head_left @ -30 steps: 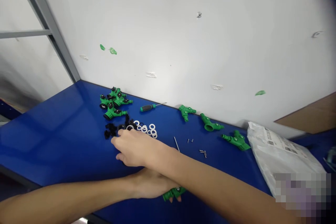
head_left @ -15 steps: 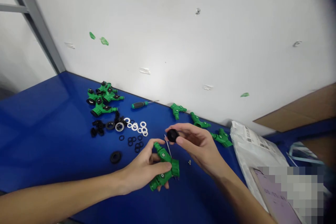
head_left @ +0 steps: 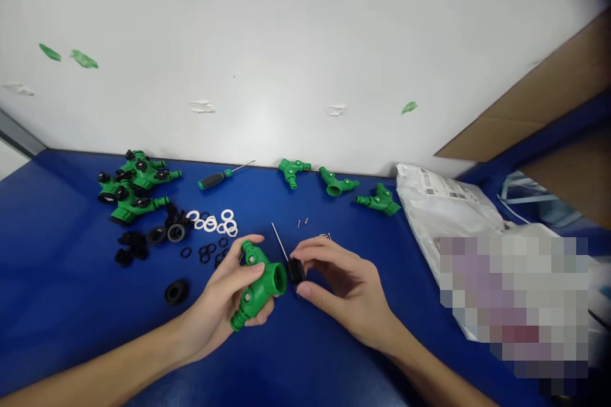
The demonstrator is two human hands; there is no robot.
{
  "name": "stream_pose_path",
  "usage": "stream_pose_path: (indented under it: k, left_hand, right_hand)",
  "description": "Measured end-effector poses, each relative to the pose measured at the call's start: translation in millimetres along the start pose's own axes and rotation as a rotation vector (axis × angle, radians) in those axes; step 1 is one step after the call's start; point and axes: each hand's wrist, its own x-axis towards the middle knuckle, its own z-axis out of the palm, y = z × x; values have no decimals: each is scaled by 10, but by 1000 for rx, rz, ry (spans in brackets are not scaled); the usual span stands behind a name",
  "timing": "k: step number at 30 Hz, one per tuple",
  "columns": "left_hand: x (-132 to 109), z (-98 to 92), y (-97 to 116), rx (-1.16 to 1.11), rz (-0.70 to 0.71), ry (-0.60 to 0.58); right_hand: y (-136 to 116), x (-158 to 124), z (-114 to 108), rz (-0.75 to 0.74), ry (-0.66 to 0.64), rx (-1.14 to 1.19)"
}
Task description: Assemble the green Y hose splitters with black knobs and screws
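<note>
My left hand (head_left: pixel 205 311) is closed around a green Y-shaped hose splitter (head_left: pixel 258 289), its wide round opening turned to the right. Between the thumb and fingertips of my right hand (head_left: pixel 351 276) is a black round collar (head_left: pixel 296 271), held on its side. The collar is close to the splitter's wide opening, with a small gap between them. Behind it a thin metal shaft (head_left: pixel 280 240) points up and left on the table; its other end is hidden. Small screws (head_left: pixel 302 222) lie beyond my right hand.
Splitters with black knobs (head_left: pixel 138 203) are grouped at the left. Bare green splitters (head_left: pixel 337 182) and a screwdriver (head_left: pixel 214 179) lie along the wall. White washers (head_left: pixel 210 224), black O-rings (head_left: pixel 205 253) and a black collar (head_left: pixel 176 292) are left of my hands. A white plastic bag (head_left: pixel 420 194) is at right.
My right hand has come down and brought the black collar level with the splitter's wide opening. The collar has turned onto its side. The camera view has also shifted.
</note>
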Motion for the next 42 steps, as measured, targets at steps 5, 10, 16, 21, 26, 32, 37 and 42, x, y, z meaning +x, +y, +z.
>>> stream_pose_path:
  k: [5,10,16,21,26,32,37,42]
  left_hand:
    - [21,1,22,-5,-33,-8]
    - [28,-1,-15,6,-86,-67]
    - [3,-13,-34,19,-87,-78]
    - [9,-8,-24,13,-82,-82]
    - [0,-13,-43,16,-87,-111]
    - [-10,-10,-35,34,-87,-130]
    - [5,-1,-28,38,-96,-130]
    - [9,2,-53,57,-88,-147]
  right_hand:
    - [50,41,-169,103,51,-211]
    - [80,94,-283,68,-91,-637]
    - [79,94,-276,27,-189,-746]
    - [22,89,-291,37,-197,-823]
    - [66,98,-312,-19,-184,-778]
    - [87,75,-386,109,-240,-841]
    - [-122,405,-273,-40,-234,-909]
    - [-55,1153,188,-52,-516,-871]
